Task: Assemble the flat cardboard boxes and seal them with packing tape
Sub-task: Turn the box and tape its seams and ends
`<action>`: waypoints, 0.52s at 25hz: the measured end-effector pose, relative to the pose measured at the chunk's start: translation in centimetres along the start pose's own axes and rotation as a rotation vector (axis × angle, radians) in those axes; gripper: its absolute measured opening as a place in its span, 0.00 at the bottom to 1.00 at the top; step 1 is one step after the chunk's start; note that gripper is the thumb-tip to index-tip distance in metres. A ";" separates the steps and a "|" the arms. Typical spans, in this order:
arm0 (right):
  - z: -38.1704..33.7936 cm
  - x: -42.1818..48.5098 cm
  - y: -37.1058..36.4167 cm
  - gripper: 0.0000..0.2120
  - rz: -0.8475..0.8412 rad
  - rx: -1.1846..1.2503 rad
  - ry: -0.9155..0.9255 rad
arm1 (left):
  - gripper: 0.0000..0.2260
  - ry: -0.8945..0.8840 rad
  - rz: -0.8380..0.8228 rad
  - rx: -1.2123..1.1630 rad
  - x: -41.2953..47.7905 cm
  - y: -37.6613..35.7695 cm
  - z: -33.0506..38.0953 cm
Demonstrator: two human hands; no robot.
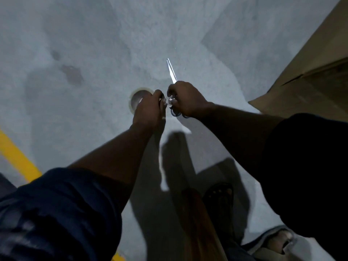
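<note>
Closest in, both dark sleeves are pushed up and the bare forearms reach out over a sandalled foot [220, 196] on the grey floor [75, 44]. The two hands meet nearly knuckle to knuckle in the middle. The left hand [148, 108] is curled round the roll of packing tape [132, 104], which sticks out past its far-left side. The right hand [185, 99] is clenched round a pair of scissors [171, 71], dark handles poking out under the fist and the blades, together, pointing away from the person. Between the two fists a short shiny bit of tape [166, 101] shows; whether the right fingers pinch it, I cannot tell. The flat cardboard box [310, 76] lies well off to the right of the hands, neither hand touching it. A yellow line [17, 155] crosses the floor at the left.
</note>
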State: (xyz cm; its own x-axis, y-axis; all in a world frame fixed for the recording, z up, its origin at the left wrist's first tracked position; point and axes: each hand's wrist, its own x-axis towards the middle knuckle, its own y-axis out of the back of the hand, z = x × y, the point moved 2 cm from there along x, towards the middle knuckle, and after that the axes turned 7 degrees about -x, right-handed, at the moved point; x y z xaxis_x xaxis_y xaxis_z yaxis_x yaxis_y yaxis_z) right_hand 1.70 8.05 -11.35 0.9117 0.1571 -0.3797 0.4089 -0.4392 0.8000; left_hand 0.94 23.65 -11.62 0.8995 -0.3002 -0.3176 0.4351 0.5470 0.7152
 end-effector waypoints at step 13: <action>-1.0 -17.0 22.9 0.03 0.169 0.337 -0.069 | 0.07 -0.313 -0.182 -0.191 -5.5 10.4 22.3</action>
State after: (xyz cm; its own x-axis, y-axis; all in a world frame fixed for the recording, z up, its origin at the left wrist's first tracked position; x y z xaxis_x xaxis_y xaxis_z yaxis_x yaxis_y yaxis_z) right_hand -4.42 -3.81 13.92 0.9555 0.0032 -0.2949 0.2063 -0.7217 0.6607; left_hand -0.36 13.53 11.44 0.7638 -0.6129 -0.2024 0.6124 0.5891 0.5272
